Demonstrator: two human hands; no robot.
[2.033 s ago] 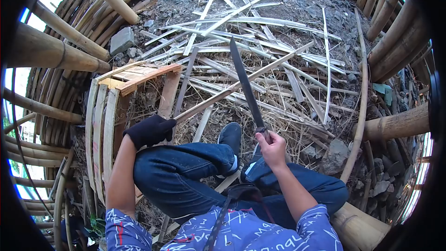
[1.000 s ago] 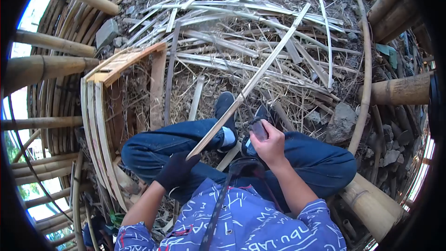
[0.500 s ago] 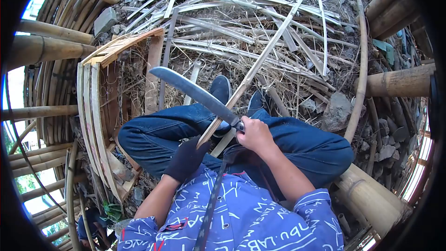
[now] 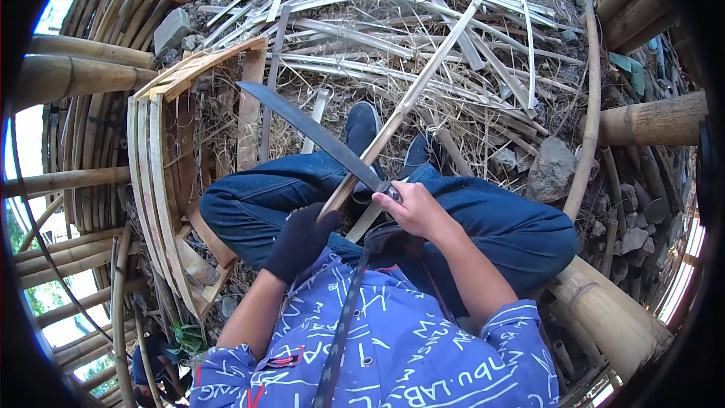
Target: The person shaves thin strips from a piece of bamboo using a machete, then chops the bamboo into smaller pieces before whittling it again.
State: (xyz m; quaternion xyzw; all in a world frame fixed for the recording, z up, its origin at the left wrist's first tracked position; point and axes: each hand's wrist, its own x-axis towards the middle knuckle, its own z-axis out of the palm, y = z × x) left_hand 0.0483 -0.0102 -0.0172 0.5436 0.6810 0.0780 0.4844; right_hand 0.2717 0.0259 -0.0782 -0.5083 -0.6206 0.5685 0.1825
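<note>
In the head view, my left hand (image 4: pixel 303 242), in a dark glove, is closed round the near end of a long bamboo strip (image 4: pixel 418 91). The strip slants up and away to the right, over my shoes. My bare right hand (image 4: pixel 408 205) grips the handle of a large machete (image 4: pixel 313 130). Its broad blade points up and left and crosses the strip just beyond my left hand. Blade and strip appear to touch. A second pale strip (image 4: pixel 365 223) lies between my legs, partly hidden.
A wooden crate (image 4: pixel 155 196) stands at my left. Many split strips (image 4: pixel 355 34) litter the ground ahead. Rocks (image 4: pixel 553 170) and thick bamboo poles (image 4: pixel 604 317) are at my right. More poles (image 4: pixel 83 79) line the left, with a person (image 4: pixel 155 366) at lower left.
The machete blade has turned, its tip rising up and slightly left. My right hand has shifted slightly down and left. My left hand still holds the strip.
</note>
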